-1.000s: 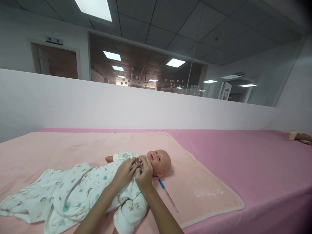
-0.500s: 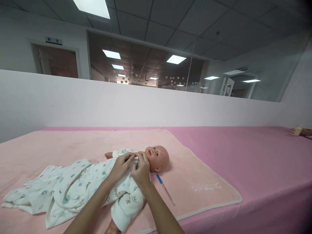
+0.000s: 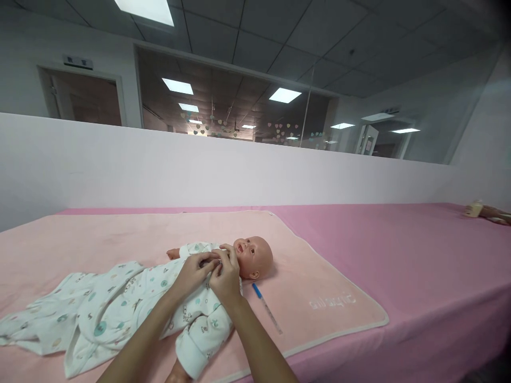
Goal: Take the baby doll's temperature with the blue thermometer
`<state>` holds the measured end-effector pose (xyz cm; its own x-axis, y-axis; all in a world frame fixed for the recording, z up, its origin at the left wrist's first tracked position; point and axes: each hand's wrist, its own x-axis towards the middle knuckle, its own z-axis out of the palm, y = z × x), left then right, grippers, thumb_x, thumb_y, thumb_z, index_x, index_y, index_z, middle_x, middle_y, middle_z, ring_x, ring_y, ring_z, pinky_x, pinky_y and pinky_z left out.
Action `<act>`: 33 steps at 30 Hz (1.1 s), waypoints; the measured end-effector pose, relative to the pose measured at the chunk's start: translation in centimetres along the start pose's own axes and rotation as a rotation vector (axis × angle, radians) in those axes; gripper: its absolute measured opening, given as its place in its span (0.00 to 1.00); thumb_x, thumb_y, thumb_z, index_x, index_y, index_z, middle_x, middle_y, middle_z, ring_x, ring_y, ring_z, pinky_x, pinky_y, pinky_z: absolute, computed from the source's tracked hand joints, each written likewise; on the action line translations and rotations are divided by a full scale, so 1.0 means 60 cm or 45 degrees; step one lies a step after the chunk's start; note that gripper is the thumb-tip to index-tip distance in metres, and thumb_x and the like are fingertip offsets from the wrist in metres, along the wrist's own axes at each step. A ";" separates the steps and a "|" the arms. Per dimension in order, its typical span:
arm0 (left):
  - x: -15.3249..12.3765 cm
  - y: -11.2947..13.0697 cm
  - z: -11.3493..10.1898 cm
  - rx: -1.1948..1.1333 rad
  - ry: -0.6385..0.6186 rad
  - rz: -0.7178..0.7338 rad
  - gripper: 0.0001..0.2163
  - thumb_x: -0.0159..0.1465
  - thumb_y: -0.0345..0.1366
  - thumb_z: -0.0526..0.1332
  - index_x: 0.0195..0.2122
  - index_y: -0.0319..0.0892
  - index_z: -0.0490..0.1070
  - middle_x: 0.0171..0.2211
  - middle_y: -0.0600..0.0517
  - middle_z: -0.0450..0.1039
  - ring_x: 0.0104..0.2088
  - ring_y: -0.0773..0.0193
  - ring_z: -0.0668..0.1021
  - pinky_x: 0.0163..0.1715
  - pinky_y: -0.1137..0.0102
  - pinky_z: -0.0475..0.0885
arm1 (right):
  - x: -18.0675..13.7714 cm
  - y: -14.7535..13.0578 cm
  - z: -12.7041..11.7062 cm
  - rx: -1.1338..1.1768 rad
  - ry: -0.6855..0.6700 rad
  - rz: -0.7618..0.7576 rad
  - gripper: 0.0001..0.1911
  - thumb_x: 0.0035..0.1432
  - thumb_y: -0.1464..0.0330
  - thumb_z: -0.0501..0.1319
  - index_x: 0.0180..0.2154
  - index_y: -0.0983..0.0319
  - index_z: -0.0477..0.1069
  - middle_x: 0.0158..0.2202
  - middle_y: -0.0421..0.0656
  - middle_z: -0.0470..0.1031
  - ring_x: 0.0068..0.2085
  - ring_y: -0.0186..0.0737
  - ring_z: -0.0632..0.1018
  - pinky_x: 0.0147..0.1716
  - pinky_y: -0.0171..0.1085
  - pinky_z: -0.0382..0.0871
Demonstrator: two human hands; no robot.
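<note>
A baby doll (image 3: 255, 257) lies on its back, head to the right, dressed in a white baby gown (image 3: 131, 298) with green and brown prints. At the doll's upper chest, just below its chin, both of my hands meet. My left hand (image 3: 195, 270) has its fingers pinched on the front of the gown. Close against it, my right hand (image 3: 225, 271) also pinches the gown's cloth near the collar. What exactly lies between the fingertips is small and partly hidden. Beside the doll's head rests a clear pen with a blue cap (image 3: 266, 307).
Under the doll is a peach mat (image 3: 327, 276) with pale edging, spread on a pink sheet (image 3: 419, 255). A pale yellow bottle (image 3: 474, 208) stands at the far right, beside a brownish limb-like shape (image 3: 495, 214). Behind runs a low white wall (image 3: 239, 170) with glass above.
The whole view has shifted slightly, so everything sits a little further left. My hands stay at the doll's chest, with small finger movements at the gown.
</note>
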<state>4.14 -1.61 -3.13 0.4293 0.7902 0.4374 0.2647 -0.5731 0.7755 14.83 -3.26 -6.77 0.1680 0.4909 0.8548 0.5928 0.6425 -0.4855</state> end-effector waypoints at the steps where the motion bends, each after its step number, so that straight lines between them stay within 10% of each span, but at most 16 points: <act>1: 0.000 -0.001 -0.001 0.000 0.007 -0.001 0.13 0.56 0.37 0.53 0.35 0.39 0.74 0.31 0.49 0.76 0.32 0.60 0.74 0.34 0.68 0.67 | 0.000 0.000 0.000 0.000 0.005 -0.009 0.25 0.38 0.84 0.47 0.38 0.61 0.68 0.42 0.46 0.62 0.40 0.38 0.69 0.41 0.36 0.67; 16: 0.002 -0.037 -0.049 -0.665 0.720 -0.333 0.16 0.52 0.46 0.57 0.31 0.37 0.72 0.26 0.51 0.70 0.25 0.66 0.72 0.27 0.69 0.70 | 0.002 -0.002 -0.004 -0.152 -0.119 -0.193 0.14 0.44 0.80 0.50 0.34 0.62 0.67 0.33 0.43 0.67 0.37 0.39 0.67 0.38 0.39 0.61; 23: -0.029 -0.030 -0.061 -0.069 -0.003 -0.197 0.13 0.53 0.44 0.58 0.32 0.41 0.75 0.25 0.51 0.72 0.31 0.61 0.71 0.33 0.69 0.66 | 0.007 -0.008 -0.005 -0.292 -0.310 -0.181 0.05 0.44 0.76 0.53 0.26 0.62 0.63 0.29 0.41 0.66 0.35 0.38 0.65 0.37 0.39 0.56; 33: -0.034 -0.021 -0.072 -0.136 -0.102 -0.229 0.11 0.51 0.40 0.62 0.33 0.42 0.76 0.34 0.50 0.72 0.35 0.61 0.70 0.35 0.69 0.64 | 0.003 -0.001 0.002 -0.304 -0.225 -0.220 0.06 0.52 0.75 0.50 0.28 0.62 0.64 0.27 0.41 0.67 0.32 0.37 0.65 0.36 0.39 0.55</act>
<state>-0.82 -1.56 -3.02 0.4519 0.8554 0.2533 0.2519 -0.3947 0.8836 14.76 -3.16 -6.63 -0.0773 0.4947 0.8656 0.7717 0.5794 -0.2622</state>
